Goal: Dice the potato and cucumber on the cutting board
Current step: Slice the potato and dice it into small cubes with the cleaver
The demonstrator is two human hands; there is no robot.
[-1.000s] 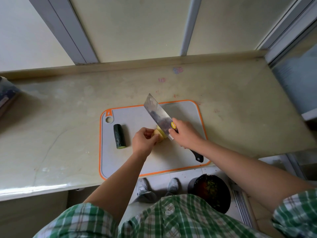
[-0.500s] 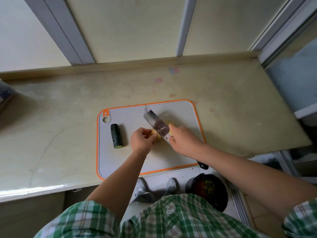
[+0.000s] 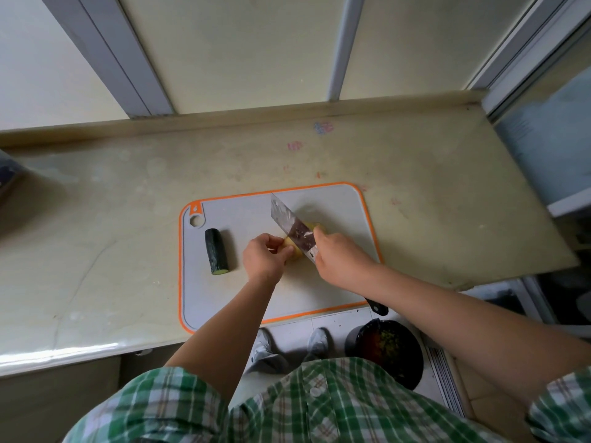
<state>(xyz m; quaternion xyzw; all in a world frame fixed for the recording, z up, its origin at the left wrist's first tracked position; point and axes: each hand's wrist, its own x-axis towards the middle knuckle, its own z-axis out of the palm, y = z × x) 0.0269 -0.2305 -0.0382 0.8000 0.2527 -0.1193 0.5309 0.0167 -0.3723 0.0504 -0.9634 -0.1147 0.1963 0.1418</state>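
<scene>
A beige tabletop [image 3: 96, 219] carries an orange-rimmed cutting board [image 3: 243, 215] at its near edge. Mid-board, the right hand [image 3: 339, 257] has its grip clamped on a cleaver [image 3: 289, 223] set into the potato [image 3: 295, 252]. The left hand [image 3: 263, 259] pinches that potato. A cucumber piece [image 3: 216, 252] lies by the board's left edge.

A pale cream stone worktop [image 3: 96, 219] has a low raised ledge [image 3: 224, 118] along its back and faint pink and blue smudges [image 3: 323, 127]. Behind it, grey upright strips [image 3: 343, 43] divide cream wall panels [image 3: 249, 43]. Soft light glints off the worktop's front edge. Below are white floor tiles [image 3: 339, 324] and a black bin [image 3: 353, 342].
</scene>
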